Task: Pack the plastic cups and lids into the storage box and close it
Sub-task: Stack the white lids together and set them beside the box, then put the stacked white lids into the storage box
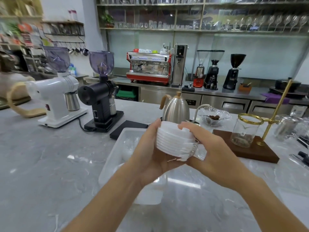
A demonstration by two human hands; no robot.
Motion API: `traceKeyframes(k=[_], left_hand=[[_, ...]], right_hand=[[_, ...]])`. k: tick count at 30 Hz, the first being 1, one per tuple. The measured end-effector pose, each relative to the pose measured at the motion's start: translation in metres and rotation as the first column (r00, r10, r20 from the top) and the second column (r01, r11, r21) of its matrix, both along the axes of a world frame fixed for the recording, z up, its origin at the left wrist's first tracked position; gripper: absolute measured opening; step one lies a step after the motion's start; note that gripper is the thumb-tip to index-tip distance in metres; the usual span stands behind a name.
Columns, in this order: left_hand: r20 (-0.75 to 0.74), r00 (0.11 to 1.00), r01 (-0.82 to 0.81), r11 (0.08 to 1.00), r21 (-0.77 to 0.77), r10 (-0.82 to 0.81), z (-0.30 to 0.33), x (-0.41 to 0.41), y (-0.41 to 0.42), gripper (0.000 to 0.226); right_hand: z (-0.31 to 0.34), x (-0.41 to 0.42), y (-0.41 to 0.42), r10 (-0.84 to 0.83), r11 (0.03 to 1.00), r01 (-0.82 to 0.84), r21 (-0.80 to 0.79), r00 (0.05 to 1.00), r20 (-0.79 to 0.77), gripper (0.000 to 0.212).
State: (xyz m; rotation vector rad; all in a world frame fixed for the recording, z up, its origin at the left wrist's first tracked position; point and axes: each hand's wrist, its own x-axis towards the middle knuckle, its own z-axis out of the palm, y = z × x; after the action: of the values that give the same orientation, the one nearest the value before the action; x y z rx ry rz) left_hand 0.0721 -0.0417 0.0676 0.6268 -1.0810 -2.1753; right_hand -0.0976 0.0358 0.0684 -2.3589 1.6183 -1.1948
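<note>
A: What are the hands doing with that stack of lids [173, 141]?

B: Both are holding it up in the air, just above the open storage box [117, 148] that is sitting on the counter [50, 164]. The left hand [150, 153] is cupping the stack from below and along its left side, fingers curled up around the rims. The right hand [205, 148] is wrapping over the top and right side, thumb lying across the uppermost lid.

A: How are they likely to be handling?

B: Light, I'm guessing, and thin enough to flex. The bottom lids are fanning out toward the right, so the stack is looking slippery and ready to slide apart.

A: So where is the best hold?

B: Squeezing top and bottom together, palms bracing the edges, seems safest.

A: And the cups?

B: Clear plastic shapes are showing inside the box; they may be cups, but I cannot tell for sure.
</note>
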Motion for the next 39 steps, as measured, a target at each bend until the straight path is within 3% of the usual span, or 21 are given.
traceKeyframes(k=[3, 7, 9, 11, 13, 17, 20, 29, 32, 34, 39], left_hand=[[0.177, 0.982, -0.050, 0.991, -0.122, 0.071, 0.022, 0.026, -0.017, 0.054], [0.328, 0.921, -0.098, 0.942, -0.322, 0.208, 0.043, 0.053, -0.040, 0.037], [0.372, 0.885, -0.126, 0.913, -0.389, 0.280, 0.046, 0.063, -0.052, 0.033], [0.419, 0.840, -0.153, 0.891, -0.427, 0.345, 0.043, 0.074, -0.064, 0.031], [0.484, 0.792, -0.139, 0.881, -0.452, 0.373, 0.034, 0.079, -0.074, 0.028], [0.604, 0.723, 0.023, 0.862, -0.507, 0.336, 0.010, 0.075, -0.077, 0.023], [0.635, 0.709, 0.082, 0.859, -0.505, 0.306, -0.010, 0.061, -0.079, 0.026], [0.697, 0.641, 0.109, 0.861, -0.498, 0.322, -0.041, 0.048, -0.087, 0.037], [0.733, 0.528, 0.182, 0.786, -0.591, 0.429, -0.043, 0.045, -0.085, 0.033], [0.756, 0.443, 0.258, 0.740, -0.621, 0.481, -0.045, 0.042, -0.081, 0.042], [0.788, 0.335, 0.403, 0.677, -0.616, 0.517, -0.057, 0.036, -0.076, 0.050]], right_hand=[[-0.003, 0.012, -0.008, -0.067, 0.985, 0.060, -0.159, 0.997, -0.038, 0.080], [-0.006, 0.037, -0.032, -0.156, 0.961, 0.128, -0.244, 0.983, -0.097, 0.083], [-0.002, 0.050, -0.042, -0.089, 0.989, 0.076, -0.123, 0.991, -0.098, 0.085], [0.004, 0.056, -0.047, -0.011, 0.993, 0.017, 0.117, 0.999, -0.051, 0.092], [0.004, 0.051, -0.049, -0.046, 0.967, 0.057, 0.247, 0.998, -0.048, 0.084], [-0.008, 0.044, -0.050, -0.191, 0.924, 0.180, 0.337, 0.982, -0.002, 0.043], [-0.017, 0.045, -0.049, -0.195, 0.889, 0.218, 0.402, 0.976, -0.098, 0.037], [-0.021, 0.052, -0.057, -0.145, 0.822, 0.243, 0.516, 0.964, -0.223, 0.040], [-0.021, 0.053, -0.060, -0.130, 0.801, 0.254, 0.542, 0.958, -0.256, 0.043], [-0.022, 0.052, -0.061, -0.127, 0.787, 0.266, 0.557, 0.953, -0.277, 0.049], [-0.032, 0.053, -0.066, -0.037, 0.748, 0.321, 0.581, 0.894, -0.447, 0.077]])
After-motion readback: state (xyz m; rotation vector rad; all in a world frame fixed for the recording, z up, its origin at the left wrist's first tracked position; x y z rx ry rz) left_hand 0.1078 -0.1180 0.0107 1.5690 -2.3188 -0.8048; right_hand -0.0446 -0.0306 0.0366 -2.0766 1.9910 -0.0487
